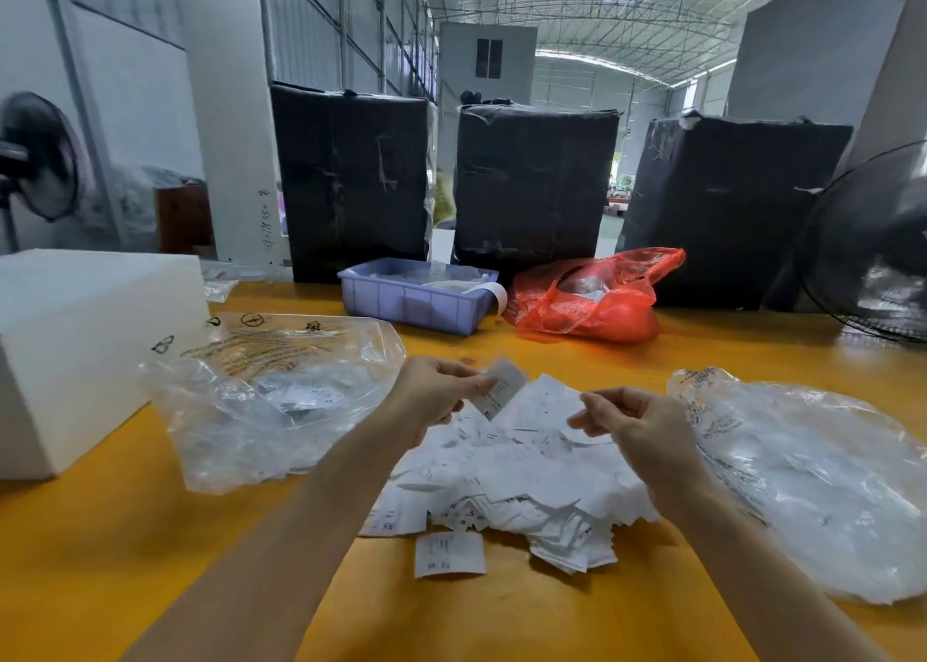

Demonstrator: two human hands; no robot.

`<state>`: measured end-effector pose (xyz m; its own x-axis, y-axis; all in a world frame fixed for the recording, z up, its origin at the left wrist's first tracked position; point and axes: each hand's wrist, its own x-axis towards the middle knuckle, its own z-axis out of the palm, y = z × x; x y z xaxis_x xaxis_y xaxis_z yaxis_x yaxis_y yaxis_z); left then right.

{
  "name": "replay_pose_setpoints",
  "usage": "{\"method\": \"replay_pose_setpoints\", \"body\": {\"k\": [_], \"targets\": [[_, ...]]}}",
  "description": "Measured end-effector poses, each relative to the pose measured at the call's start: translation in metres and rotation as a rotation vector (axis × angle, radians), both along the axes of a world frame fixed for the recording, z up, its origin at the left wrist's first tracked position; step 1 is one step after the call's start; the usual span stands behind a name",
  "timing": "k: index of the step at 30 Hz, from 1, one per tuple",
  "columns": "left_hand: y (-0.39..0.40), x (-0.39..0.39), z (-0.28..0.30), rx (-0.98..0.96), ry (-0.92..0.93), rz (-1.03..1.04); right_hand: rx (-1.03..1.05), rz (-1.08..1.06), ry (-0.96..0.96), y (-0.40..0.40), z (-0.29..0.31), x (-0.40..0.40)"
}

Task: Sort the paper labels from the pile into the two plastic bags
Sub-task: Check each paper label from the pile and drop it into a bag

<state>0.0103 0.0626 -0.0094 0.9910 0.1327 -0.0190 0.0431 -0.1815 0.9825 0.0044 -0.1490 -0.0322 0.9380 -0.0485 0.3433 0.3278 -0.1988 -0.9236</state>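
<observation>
A pile of white paper labels (521, 481) lies on the yellow table between my forearms. My left hand (441, 388) pinches one white label (501, 388) and holds it tilted above the pile. My right hand (632, 423) hovers over the pile's right side with its fingers curled; whether it holds a label I cannot tell. A clear plastic bag (271, 400) with some labels inside lies to the left. A second clear plastic bag (822, 481) lies to the right.
A white foam box (75, 340) stands at the far left. Behind the pile are a blue plastic tray (416, 300) and a red plastic bag (592, 295). Three black wrapped bales stand behind the table, with a black fan (873, 245) at the right.
</observation>
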Motion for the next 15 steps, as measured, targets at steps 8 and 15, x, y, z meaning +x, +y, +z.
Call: {"method": "replay_pose_setpoints", "body": {"k": [8, 15], "targets": [[0.132, 0.009, 0.011, 0.688, -0.063, 0.593, -0.118, -0.169, -0.22, -0.011, 0.003, 0.009], [0.145, 0.005, -0.01, 0.915, 0.107, 0.588, -0.36, -0.515, -0.34, -0.052, 0.01, 0.016]]}}
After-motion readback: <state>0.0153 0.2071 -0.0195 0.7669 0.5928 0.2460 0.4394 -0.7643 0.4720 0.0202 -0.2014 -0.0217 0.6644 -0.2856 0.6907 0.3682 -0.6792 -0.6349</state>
